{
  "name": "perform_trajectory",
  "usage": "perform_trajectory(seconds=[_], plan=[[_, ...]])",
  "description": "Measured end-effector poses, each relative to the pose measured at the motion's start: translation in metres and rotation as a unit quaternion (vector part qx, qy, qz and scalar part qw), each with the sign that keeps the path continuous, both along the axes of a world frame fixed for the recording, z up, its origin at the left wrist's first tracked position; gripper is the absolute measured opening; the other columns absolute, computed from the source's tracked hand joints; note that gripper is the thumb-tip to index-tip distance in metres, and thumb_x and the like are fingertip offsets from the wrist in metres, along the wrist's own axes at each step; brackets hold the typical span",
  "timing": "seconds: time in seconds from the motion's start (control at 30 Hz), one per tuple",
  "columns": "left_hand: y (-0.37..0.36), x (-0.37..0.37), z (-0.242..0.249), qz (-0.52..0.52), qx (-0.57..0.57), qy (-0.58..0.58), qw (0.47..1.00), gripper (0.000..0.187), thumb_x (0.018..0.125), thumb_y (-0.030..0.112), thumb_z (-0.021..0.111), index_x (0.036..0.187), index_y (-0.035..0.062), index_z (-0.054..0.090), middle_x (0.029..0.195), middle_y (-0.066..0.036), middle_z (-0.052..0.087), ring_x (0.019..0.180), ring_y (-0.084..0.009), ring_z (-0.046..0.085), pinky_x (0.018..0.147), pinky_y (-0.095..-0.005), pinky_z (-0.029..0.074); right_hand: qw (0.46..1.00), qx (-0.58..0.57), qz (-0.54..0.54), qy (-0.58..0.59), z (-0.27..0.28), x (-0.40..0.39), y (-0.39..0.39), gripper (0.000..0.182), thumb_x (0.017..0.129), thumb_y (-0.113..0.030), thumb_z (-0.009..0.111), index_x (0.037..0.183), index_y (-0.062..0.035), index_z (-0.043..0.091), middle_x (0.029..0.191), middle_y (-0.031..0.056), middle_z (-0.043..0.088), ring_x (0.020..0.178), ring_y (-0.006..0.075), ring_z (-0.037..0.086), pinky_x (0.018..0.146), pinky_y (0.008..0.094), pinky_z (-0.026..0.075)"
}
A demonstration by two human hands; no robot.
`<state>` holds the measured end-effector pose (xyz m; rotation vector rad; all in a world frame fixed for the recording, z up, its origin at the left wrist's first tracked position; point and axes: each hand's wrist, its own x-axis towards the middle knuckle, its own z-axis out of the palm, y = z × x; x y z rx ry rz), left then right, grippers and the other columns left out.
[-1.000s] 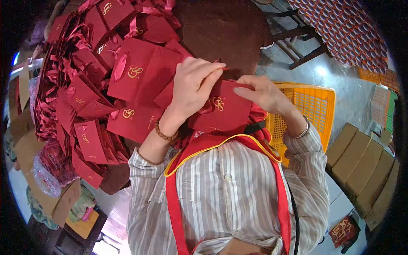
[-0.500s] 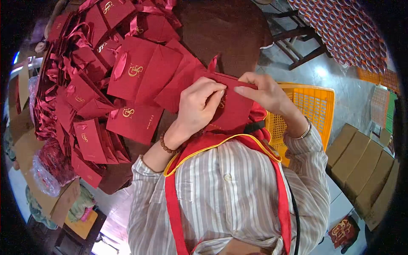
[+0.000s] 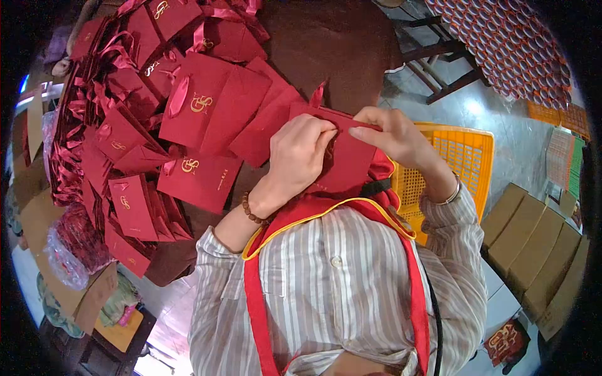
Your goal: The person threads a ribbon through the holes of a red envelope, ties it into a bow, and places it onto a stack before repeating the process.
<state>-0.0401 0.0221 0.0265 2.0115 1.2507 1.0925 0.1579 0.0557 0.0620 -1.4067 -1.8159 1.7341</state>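
Note:
A dark red paper gift bag with a gold print lies at the table edge against my apron. My left hand, with a beaded bracelet on its wrist, is closed in a pinch over the bag's upper front. Whatever is between those fingertips is too small to make out. At the bag's upper right edge, my right hand grips the paper, thumb on the front and fingers behind. A red ribbon loop sticks up from the bag's top edge. My hands partly cover the gold print.
Many similar red bags with ribbons are heaped on the brown table to the left. A yellow plastic crate stands at my right. Cardboard boxes sit further right, and a patterned table is at the back right.
My left hand has shifted slightly right and its fingertips have moved along the bag's front. The right hand stays at the edge, nearly still.

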Motion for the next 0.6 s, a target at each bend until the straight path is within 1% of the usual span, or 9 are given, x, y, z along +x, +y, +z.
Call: perform_trajectory(seconds=[0.13,0.2,0.33,0.4,0.53,0.6], plan=[[-0.001,0.009,-0.001,0.007,-0.024,-0.036,0.999,0.007,0.077,-0.001,0.063,0.082,-0.0007,0.059,0.073,-0.013,0.058,0.065,-0.0261,0.058,0.057,-0.0311,0.046,1.0,0.0,-0.007,0.01,-0.006,0.002,0.0,0.023,0.084,-0.018,0.059,0.089,0.0042,0.058,0.078,0.0026,0.06,0.077,0.0065,0.051,0.067,0.023,0.041],[-0.001,0.012,-0.001,0.003,-0.029,-0.045,0.999,0.006,0.077,0.0,0.062,0.082,-0.0006,0.059,0.073,-0.013,0.059,0.066,-0.0246,0.059,0.058,-0.0308,0.046,0.999,0.041,0.022,-0.002,-0.004,0.002,0.001,0.023,0.085,-0.019,0.058,0.088,0.0042,0.058,0.077,0.0013,0.059,0.076,0.0064,0.051,0.067,0.0236,0.041],[-0.003,0.013,-0.005,0.017,-0.036,-0.044,0.998,0.006,0.077,0.0,0.062,0.082,-0.0007,0.059,0.074,-0.012,0.059,0.066,-0.0242,0.059,0.059,-0.0307,0.046,0.997,0.029,0.058,-0.04,-0.001,0.004,0.001,0.023,0.087,-0.019,0.055,0.091,0.0037,0.058,0.079,-0.0009,0.058,0.076,0.0061,0.05,0.068,0.0233,0.041],[-0.003,0.011,-0.003,0.015,-0.04,-0.044,0.998,0.005,0.078,0.001,0.062,0.082,-0.0007,0.059,0.074,-0.012,0.059,0.067,-0.0237,0.059,0.06,-0.0304,0.046,0.995,-0.052,0.04,0.071,-0.007,0.008,-0.001,0.024,0.09,-0.019,0.052,0.094,0.0035,0.057,0.081,-0.0024,0.056,0.078,0.0059,0.048,0.07,0.0233,0.04],[-0.004,0.011,-0.001,0.017,-0.063,-0.058,0.996,0.005,0.078,0.002,0.062,0.082,-0.0003,0.059,0.074,-0.012,0.059,0.066,-0.0242,0.058,0.061,-0.031,0.045,0.992,-0.057,0.067,0.093,-0.005,0.011,0.004,0.025,0.092,-0.02,0.05,0.097,0.0034,0.057,0.083,-0.0027,0.054,0.08,0.005,0.046,0.072,0.0219,0.039],[-0.004,0.011,0.001,0.017,-0.044,-0.029,0.998,0.006,0.077,0.003,0.063,0.081,0.0016,0.06,0.073,-0.011,0.059,0.065,-0.0247,0.057,0.062,-0.0319,0.043,0.992,-0.07,0.053,0.088,-0.004,0.011,0.004,0.027,0.092,-0.022,0.049,0.097,0.0037,0.057,0.083,-0.0028,0.054,0.081,0.0048,0.046,0.072,0.0214,0.039]])
